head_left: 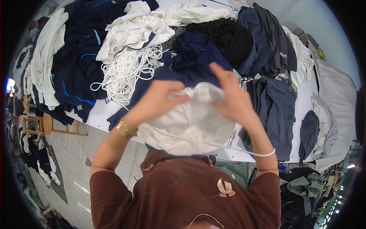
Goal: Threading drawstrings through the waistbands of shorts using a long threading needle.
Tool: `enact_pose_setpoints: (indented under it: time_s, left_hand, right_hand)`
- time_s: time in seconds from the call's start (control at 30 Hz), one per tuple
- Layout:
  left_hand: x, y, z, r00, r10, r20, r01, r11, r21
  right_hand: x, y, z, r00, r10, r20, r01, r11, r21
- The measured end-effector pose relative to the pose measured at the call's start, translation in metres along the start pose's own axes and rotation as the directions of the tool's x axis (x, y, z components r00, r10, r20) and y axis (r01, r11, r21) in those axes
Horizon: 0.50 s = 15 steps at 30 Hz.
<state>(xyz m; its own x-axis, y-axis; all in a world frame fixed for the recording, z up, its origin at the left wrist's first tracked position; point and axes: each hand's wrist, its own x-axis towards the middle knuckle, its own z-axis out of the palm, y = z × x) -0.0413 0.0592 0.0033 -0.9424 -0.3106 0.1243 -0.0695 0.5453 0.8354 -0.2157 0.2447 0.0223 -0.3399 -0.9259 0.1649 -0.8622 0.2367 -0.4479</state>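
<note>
Fingers of both hands, left (158, 102) and right (232, 100), pinch the white garment (187, 126) bunched between them.

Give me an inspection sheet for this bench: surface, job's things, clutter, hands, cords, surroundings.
Surface: white table, mostly covered.
Job's things: white garment bunched at the table's near edge.
Clutter: navy garments, white garments, grey garments, black cord pile.
Hands: left hand and right hand both grip the white garment's top edge.
Cords: white cord bundle; one white cord loops over the right wrist.
Surroundings: tiled floor, wooden stool, clothes heaps.
</note>
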Motion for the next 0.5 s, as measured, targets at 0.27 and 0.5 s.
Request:
enact_pose_setpoints:
  time_s: [0.27,0.5]
  left_hand:
    - [-0.017,-0.056,-0.106,0.842,0.156,-0.517,0.176,0.826,0.536]
    - [0.013,-0.023,-0.088,0.873,0.257,-0.415,-0.001,0.851,0.525]
  right_hand:
    - [-0.042,0.043,0.043,0.993,0.118,0.016,-0.119,0.984,0.136]
    - [-0.066,-0.030,0.027,0.989,-0.007,0.146,-0.048,0.928,0.369]
